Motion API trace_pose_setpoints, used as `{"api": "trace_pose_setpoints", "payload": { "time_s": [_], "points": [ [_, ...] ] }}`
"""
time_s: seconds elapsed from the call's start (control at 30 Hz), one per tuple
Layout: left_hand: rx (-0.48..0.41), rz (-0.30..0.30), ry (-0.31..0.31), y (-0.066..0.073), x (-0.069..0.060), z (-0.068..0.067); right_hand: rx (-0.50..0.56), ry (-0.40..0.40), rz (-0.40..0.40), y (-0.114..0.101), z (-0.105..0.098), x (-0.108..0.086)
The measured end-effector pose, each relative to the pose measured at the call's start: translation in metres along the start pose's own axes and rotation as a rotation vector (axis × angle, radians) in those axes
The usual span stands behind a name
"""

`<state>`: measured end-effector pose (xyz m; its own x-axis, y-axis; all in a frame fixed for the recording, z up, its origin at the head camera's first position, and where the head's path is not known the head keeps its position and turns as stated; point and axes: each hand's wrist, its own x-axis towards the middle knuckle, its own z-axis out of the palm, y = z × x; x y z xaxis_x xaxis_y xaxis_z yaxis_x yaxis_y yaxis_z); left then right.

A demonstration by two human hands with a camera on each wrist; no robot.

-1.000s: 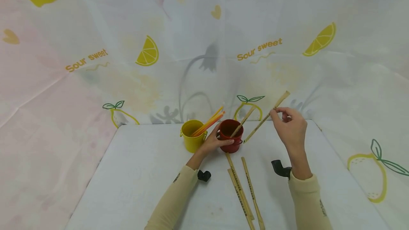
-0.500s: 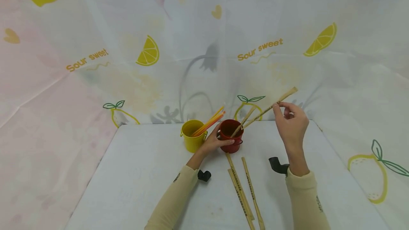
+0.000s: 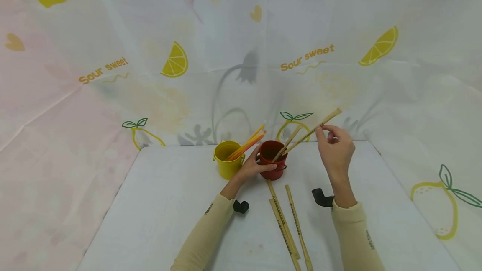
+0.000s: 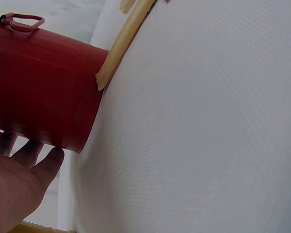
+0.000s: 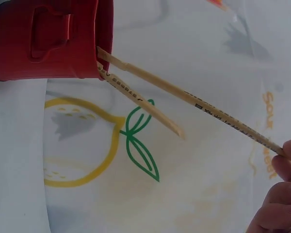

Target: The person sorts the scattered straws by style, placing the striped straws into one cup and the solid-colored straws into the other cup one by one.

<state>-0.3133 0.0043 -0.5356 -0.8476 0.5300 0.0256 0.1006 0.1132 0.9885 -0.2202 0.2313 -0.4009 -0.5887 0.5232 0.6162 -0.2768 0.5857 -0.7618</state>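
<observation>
My left hand (image 3: pixel 251 168) holds the small red bucket (image 3: pixel 273 173) round its side, thumb across the front. Fingertips touch the bucket wall (image 4: pixel 39 87) in the left wrist view. My right hand (image 3: pixel 336 147) pinches a long brown paper-wrapped stick (image 3: pixel 310 132) near its upper end. This stick slants down to the left, its lower end at the bucket's mouth, as the right wrist view shows. Another paper-wrapped stick (image 5: pixel 145 104) leans inside the bucket and out over the rim. Several similar sticks (image 3: pixel 294 216) lie on the table in front of the bucket.
Left of the red bucket stands a yellow bucket (image 3: pixel 227 171) with several orange and yellow sticks (image 3: pixel 246 146) leaning in it. A white table (image 3: pixel 158 212) carries everything. Behind it hangs a lemon-printed cloth (image 3: pixel 211 95). Black wrist mounts (image 3: pixel 321 198) stick out from the sleeves.
My right hand first lifts slightly, then moves left and down. The pinched stick's lower end has gone from beside the red bucket to its mouth. My left hand stays put.
</observation>
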Motion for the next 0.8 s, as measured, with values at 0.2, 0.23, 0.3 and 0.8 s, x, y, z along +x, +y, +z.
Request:
{"api": "trace_pose_setpoints", "payload": {
  "time_s": [0.2, 0.23, 0.3, 0.8],
  "points": [
    [-0.004, 0.0, 0.004, 0.0, 0.001, 0.0, -0.005, -0.028, 0.0, 0.006, 0.006, -0.006],
    [0.001, 0.002, 0.003, 0.0, 0.0, 0.0, -0.006, -0.029, 0.002, 0.008, 0.007, -0.008],
    [0.0, 0.009, -0.001, 0.0, -0.001, 0.0, -0.013, -0.033, 0.001, 0.01, 0.009, -0.01],
    [-0.005, 0.026, -0.024, 0.0, -0.001, -0.001, -0.047, -0.065, 0.067, 0.027, 0.031, -0.029]
  ]
}}
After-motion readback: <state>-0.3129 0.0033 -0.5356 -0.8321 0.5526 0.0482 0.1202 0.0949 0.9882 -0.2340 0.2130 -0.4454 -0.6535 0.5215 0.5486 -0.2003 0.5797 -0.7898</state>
